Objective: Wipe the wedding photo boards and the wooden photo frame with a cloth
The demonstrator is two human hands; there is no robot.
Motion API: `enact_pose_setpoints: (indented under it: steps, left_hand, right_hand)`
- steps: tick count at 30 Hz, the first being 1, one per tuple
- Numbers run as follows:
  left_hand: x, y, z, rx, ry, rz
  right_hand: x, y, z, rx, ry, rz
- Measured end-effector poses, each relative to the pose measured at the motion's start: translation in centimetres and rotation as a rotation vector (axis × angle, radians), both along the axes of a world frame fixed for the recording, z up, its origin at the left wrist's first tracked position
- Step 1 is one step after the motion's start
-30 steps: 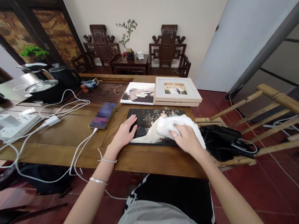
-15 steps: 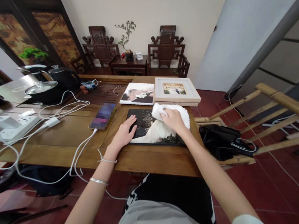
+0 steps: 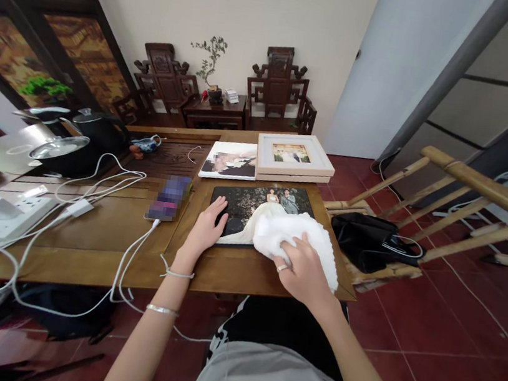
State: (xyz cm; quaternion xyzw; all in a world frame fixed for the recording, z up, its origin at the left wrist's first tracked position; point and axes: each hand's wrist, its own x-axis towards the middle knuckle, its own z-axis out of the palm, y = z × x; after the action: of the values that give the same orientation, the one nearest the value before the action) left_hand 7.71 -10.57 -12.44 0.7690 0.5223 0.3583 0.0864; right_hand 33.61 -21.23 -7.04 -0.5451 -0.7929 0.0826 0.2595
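Observation:
A dark wedding photo panel (image 3: pixel 251 210) lies flat near the front edge of the wooden table (image 3: pixel 228 274). Resting on its left edge is my left hand (image 3: pixel 208 227), fingers stretched out and holding nothing. My right hand (image 3: pixel 304 265) presses a fluffy white cloth (image 3: pixel 323 235) onto the panel's lower right part, fingers curled into it. The cloth covers that corner and hangs over onto the table. Just behind the panel sit a white photo panel (image 3: pixel 223 170) and a pale framed picture (image 3: pixel 264 165), side by side.
Left of the panel lies a phone (image 3: pixel 168 197) with a charging cable. Farther left are a power strip (image 3: pixel 18 217), tangled white cables and a dark kettle (image 3: pixel 96 130). A bamboo chair (image 3: pixel 486 185) holding a black bag (image 3: pixel 372 242) stands at the right.
My right hand has drawn the white cloth down from the panel's upper right toward me, uncovering the two figures in the photo. My left hand stays at the left edge.

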Motion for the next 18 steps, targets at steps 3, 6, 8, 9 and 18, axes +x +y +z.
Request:
enact_pose_setpoints:
  steps: [3, 6, 8, 9, 18]
  left_hand:
    - [0.0, 0.0, 0.0, 0.001, -0.002, 0.005]
    - [0.0, 0.1, 0.0, -0.001, 0.004, 0.005]
    - [-0.1, 0.1, 0.0, 0.001, 0.012, -0.001]
    - [-0.1, 0.1, 0.0, 0.002, 0.016, -0.005]
    - [-0.2, 0.1, 0.1, 0.004, 0.028, -0.009]
  right_hand:
    - [-0.4, 1.9, 0.8, -0.075, -0.021, 0.022]
    - [-1.1, 5.0, 1.7, -0.115, -0.042, 0.046]
    - [-1.7, 7.4, 2.1, -0.102, -0.039, 0.055]
    - [-2.0, 8.6, 2.1, -0.099, -0.036, 0.055]
    - [-4.5, 17.8, 2.4, -0.106, -0.055, -0.018]
